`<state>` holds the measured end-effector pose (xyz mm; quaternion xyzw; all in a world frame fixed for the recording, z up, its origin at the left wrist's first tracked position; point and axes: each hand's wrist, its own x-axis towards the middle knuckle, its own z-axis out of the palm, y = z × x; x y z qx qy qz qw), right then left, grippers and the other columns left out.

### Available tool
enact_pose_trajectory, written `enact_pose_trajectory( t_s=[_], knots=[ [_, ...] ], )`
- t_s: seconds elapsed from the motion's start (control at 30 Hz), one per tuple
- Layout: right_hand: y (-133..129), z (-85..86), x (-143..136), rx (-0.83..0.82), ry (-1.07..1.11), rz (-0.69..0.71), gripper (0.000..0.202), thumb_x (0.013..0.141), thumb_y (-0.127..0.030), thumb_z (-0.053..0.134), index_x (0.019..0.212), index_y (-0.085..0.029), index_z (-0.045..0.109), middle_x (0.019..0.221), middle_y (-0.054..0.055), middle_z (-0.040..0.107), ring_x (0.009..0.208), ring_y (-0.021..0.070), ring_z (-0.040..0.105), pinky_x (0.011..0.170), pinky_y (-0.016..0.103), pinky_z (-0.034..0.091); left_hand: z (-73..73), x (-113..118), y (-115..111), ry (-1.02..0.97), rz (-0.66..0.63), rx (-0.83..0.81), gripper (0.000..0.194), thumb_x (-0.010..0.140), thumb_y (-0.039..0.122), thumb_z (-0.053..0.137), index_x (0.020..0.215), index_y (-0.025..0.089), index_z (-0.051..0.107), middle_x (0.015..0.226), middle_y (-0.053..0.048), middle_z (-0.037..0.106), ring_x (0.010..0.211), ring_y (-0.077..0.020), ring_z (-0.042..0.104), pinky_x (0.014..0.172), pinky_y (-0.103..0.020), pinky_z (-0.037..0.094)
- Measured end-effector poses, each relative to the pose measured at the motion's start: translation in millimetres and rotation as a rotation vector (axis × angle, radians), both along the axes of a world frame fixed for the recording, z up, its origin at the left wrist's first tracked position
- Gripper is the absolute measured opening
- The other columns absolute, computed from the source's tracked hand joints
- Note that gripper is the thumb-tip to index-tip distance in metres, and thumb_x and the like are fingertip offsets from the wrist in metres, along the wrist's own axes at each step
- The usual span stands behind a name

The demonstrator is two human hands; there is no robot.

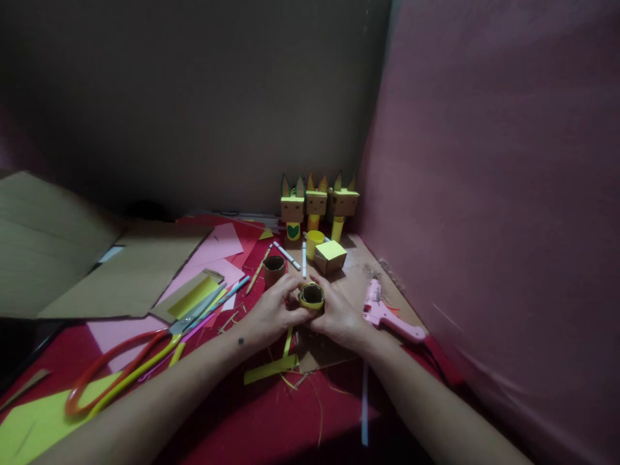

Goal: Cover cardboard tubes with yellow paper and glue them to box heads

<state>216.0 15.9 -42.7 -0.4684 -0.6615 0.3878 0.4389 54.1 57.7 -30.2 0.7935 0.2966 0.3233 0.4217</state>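
Note:
Between my two hands stands a short cardboard tube [311, 296] with a yellow rim, its open end facing up. My left hand [278, 310] has its fingers wrapped round the left side, and my right hand [339, 318] grips the right side. Just behind my left hand is a plain brown cardboard tube [274, 270]. A small cardboard box with a yellow top [330, 256] and a yellow cylinder [314, 244] sit beyond my hands. Yellow paper strips [270, 369] lie below them on the red surface.
Three cardboard figures with pointed ears [316, 202] stand at the back. A pink glue gun [387, 315] lies right. Large scissors [145, 361], coloured paper [36, 413] and a cardboard box [121, 271] are at left. A pink wall [494, 194] rises on the right.

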Motion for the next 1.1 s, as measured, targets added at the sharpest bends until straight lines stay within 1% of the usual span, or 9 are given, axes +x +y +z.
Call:
enact_pose_trajectory(
  t_s=[0.17, 0.3, 0.4, 0.5, 0.63, 0.8, 0.9, 0.97, 1.1],
  knots=[
    [-9, 16.3, 20, 0.006, -0.204, 0.039, 0.069, 0.065, -0.002, 0.051, 0.131, -0.02, 0.048, 0.126, 0.01, 0.062, 0.12, 0.0253, 0.058, 0.101, 0.04, 0.047, 0.0, 1, -5, -0.006, 0.028, -0.054, 0.024, 0.074, 0.024, 0.066, 0.097, 0.021, 0.06, 0.087, 0.001, 0.06, 0.083, -0.0191, 0.058, 0.077, -0.033, 0.049],
    [8, 39.9, 42, 0.135, -0.584, -0.36, 0.047, 0.077, -0.01, 0.047, 0.122, -0.018, 0.055, 0.121, 0.011, 0.065, 0.113, 0.0234, 0.061, 0.096, 0.037, 0.049, -4.5, 3, -6, 0.002, 0.032, -0.096, 0.028, 0.074, 0.028, 0.068, 0.099, 0.021, 0.059, 0.087, 0.0, 0.065, 0.081, -0.0197, 0.062, 0.074, -0.033, 0.05],
    [34, 55.2, 46, 0.15, -0.703, -0.49, 0.043, 0.08, -0.019, 0.052, 0.123, -0.012, 0.054, 0.127, 0.021, 0.058, 0.12, 0.0325, 0.053, 0.097, 0.044, 0.044, -9.7, 6, -6, 0.001, 0.027, -0.103, 0.036, 0.071, 0.026, 0.07, 0.105, 0.02, 0.058, 0.093, -0.001, 0.066, 0.085, -0.0202, 0.063, 0.076, -0.033, 0.051],
    [56, 57.0, 39, 0.1, -0.804, -0.481, 0.04, 0.076, -0.031, 0.063, 0.11, -0.012, 0.059, 0.111, 0.021, 0.064, 0.106, 0.0361, 0.058, 0.087, 0.046, 0.045, -13.8, 7, -6, 0.009, 0.007, -0.095, 0.039, 0.07, 0.021, 0.07, 0.107, 0.02, 0.06, 0.098, -0.003, 0.066, 0.09, -0.0217, 0.063, 0.081, -0.035, 0.051],
    [65, 51.4, 32, 0.048, -0.862, -0.491, 0.036, 0.071, -0.026, 0.066, 0.104, -0.011, 0.061, 0.098, 0.021, 0.066, 0.09, 0.0332, 0.061, 0.074, 0.042, 0.046, -18.0, 8, -7, 0.025, 0.016, -0.066, 0.031, 0.067, 0.016, 0.071, 0.097, 0.019, 0.063, 0.093, -0.003, 0.067, 0.091, -0.0233, 0.063, 0.082, -0.037, 0.051],
    [39, 68.0, 40, 0.119, -0.79, -0.54, 0.042, 0.077, -0.033, 0.061, 0.114, -0.014, 0.058, 0.106, 0.017, 0.065, 0.097, 0.0307, 0.062, 0.078, 0.04, 0.047, -19.3, 10, -9, 0.026, 0.069, -0.033, 0.032, 0.066, 0.015, 0.071, 0.096, 0.018, 0.063, 0.092, -0.004, 0.068, 0.09, -0.0251, 0.064, 0.082, -0.039, 0.051],
    [8, 78.4, 35, 0.223, -0.56, -0.396, 0.047, 0.081, -0.041, 0.06, 0.123, -0.02, 0.055, 0.113, 0.01, 0.066, 0.098, 0.024, 0.063, 0.08, 0.035, 0.051, -18.3, 12, -11, 0.02, 0.092, -0.012, 0.035, 0.065, 0.013, 0.071, 0.099, 0.017, 0.062, 0.097, -0.006, 0.068, 0.093, -0.027, 0.064, 0.084, -0.041, 0.051],
    [-11, 78.8, 25, 0.32, -0.438, -0.332, 0.048, 0.081, -0.043, 0.064, 0.122, -0.021, 0.057, 0.115, 0.01, 0.065, 0.101, 0.0254, 0.063, 0.083, 0.039, 0.052, -18.1, 13, -12, 0.007, 0.092, 0.003, 0.041, 0.065, 0.012, 0.071, 0.104, 0.019, 0.062, 0.104, -0.005, 0.068, 0.098, -0.0271, 0.064, 0.087, -0.041, 0.051],
    [-29, 68.8, 7, 0.524, -0.545, -0.299, 0.049, 0.08, -0.036, 0.067, 0.125, -0.02, 0.056, 0.117, 0.014, 0.064, 0.109, 0.0294, 0.06, 0.092, 0.048, 0.049, -19.3, 14, -11, 0.012, 0.115, 0.021, 0.045, 0.065, 0.014, 0.073, 0.109, 0.019, 0.061, 0.108, -0.005, 0.069, 0.101, -0.028, 0.065, 0.088, -0.04, 0.051]
  ],
)
